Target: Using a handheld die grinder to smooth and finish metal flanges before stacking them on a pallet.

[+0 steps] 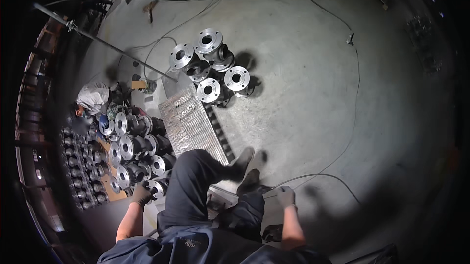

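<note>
At the lower left, my left hand [141, 194], in a dark grey glove, is curled at the edge of a flanged metal valve body [157, 188]. Its fingertips meet the round flange. More valve bodies [128, 147] lie on their sides in rows just beyond it. My right hand [287, 197], also gloved, is beside my right leg with its fingers bent. A thin line runs from its fingers toward my shin; what it is, I cannot make out. A black cable [318, 175] passes close above that hand.
Ahead stand several flanged valve bodies [209, 90] beside a ribbed metal plate [192, 124]. A long pole [112, 47] slants over the floor on the left. Another person [94, 98] bends over the parts at left. Cables [358, 87] cross the concrete floor.
</note>
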Available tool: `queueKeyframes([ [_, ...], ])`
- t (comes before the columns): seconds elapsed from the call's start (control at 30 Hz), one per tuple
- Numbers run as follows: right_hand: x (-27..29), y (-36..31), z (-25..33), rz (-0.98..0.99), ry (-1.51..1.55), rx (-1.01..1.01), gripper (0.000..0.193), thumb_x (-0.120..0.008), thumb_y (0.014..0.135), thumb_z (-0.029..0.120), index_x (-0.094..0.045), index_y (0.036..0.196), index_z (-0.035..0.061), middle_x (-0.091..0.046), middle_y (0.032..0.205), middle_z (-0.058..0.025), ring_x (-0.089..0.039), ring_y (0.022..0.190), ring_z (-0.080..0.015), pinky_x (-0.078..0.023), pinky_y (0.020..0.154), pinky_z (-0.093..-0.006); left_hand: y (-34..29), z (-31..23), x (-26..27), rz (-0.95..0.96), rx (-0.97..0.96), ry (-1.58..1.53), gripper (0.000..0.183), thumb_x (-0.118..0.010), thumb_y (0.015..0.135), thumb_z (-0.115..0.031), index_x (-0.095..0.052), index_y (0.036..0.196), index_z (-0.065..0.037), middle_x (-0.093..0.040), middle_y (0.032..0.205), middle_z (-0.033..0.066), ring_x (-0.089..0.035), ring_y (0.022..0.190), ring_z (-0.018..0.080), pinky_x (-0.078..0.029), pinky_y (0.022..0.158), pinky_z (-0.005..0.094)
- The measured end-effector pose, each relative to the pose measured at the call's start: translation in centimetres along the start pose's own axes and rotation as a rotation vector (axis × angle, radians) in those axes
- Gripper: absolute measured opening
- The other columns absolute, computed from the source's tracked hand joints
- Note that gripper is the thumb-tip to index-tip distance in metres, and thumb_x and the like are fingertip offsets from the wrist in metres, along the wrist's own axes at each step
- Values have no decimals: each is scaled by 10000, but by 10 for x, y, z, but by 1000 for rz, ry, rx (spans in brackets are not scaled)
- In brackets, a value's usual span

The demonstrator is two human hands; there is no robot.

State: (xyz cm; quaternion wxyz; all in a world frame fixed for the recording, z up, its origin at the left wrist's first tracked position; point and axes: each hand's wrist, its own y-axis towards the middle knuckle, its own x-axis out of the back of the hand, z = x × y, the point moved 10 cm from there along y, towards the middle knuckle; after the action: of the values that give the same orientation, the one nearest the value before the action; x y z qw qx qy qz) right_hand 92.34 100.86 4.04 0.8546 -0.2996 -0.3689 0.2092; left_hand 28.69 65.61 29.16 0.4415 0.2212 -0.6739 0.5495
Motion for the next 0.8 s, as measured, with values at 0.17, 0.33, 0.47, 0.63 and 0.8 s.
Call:
queueKeyframes([
  [0.17, -46, 16, 121, 207, 90, 174, 329, -703, 991, 264, -790, 1189, 16, -790, 1210, -226, -755, 1160, -371, -578, 1015, -433, 17, -19, -64, 166, 64, -90, 599, -844, 794, -341, -752, 1280, -3, -801, 1200, 235, -749, 1182, 409, -580, 1024, 464],
  [0.33, 1, 55, 198, 127, -121, 138, 509, -756, 981, 326, -713, 1378, 9, -759, 1317, -237, -732, 1229, -391, -571, 1070, -445, 99, -141, -104, 172, -70, -167, 715, -837, 828, -416, -690, 1370, 25, -759, 1247, 307, -722, 1195, 467, -570, 1051, 487],
  [0.47, 53, 111, 267, 156, -340, 164, 543, -765, 974, 371, -718, 1367, 0, -718, 1387, -272, -713, 1276, -383, -559, 1093, -446, 173, -275, -74, 121, -114, -558, 742, -827, 888, -372, -622, 1493, 7, -775, 1275, 258, -762, 1169, 383, -581, 1048, 450],
  [0.63, 40, 227, 465, 198, -289, 414, 961, -871, 902, 298, -390, 1655, -57, -678, 1405, -320, -693, 1297, -425, -552, 1108, -480, 260, -401, 43, -111, -325, -656, 714, -825, 917, -300, -591, 1521, -1, -758, 1288, 244, -744, 1203, 383, -585, 1038, 466],
  [0.8, -72, 292, 714, 222, -479, 1066, 1013, -907, 841, 227, -367, 1657, -34, -605, 1462, -301, -589, 1357, -473, -472, 1169, -524, 346, -471, 128, -474, -467, -545, 900, -864, 836, -189, -449, 1598, 50, -750, 1204, 282, -738, 1117, 450, -595, 970, 499],
])
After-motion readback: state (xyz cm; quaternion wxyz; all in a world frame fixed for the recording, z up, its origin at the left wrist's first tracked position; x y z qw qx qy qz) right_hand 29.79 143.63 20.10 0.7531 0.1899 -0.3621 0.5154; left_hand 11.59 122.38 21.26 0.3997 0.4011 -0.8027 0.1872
